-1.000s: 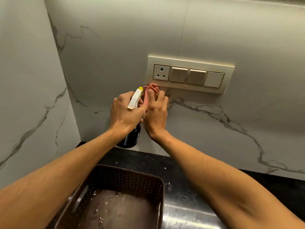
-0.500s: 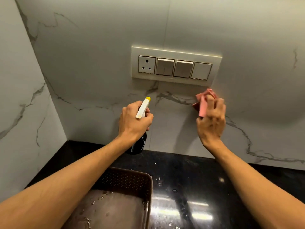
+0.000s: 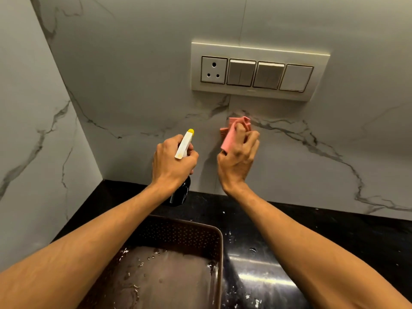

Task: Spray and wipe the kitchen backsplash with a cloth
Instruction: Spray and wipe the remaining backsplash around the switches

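Observation:
The backsplash (image 3: 138, 90) is white marble with grey veins, meeting a side wall at the left corner. My left hand (image 3: 172, 161) grips a dark spray bottle (image 3: 179, 192) with a white head and yellow nozzle tip (image 3: 185, 142), held upright just in front of the wall. My right hand (image 3: 238, 157) holds a crumpled pink cloth (image 3: 231, 133) against the marble, below the switch plate's left end. Both hands are close together, a small gap between them.
A cream switch plate (image 3: 258, 94) with a socket and three switches is set in the wall above the cloth. A brown perforated basket (image 3: 185, 233) stands on the black countertop (image 3: 334, 237) below my arms. White specks lie scattered on the counter.
My right hand with the cloth has swept left along the wall, from under the plate's right end to under its left end. The left hand keeps the bottle in much the same place.

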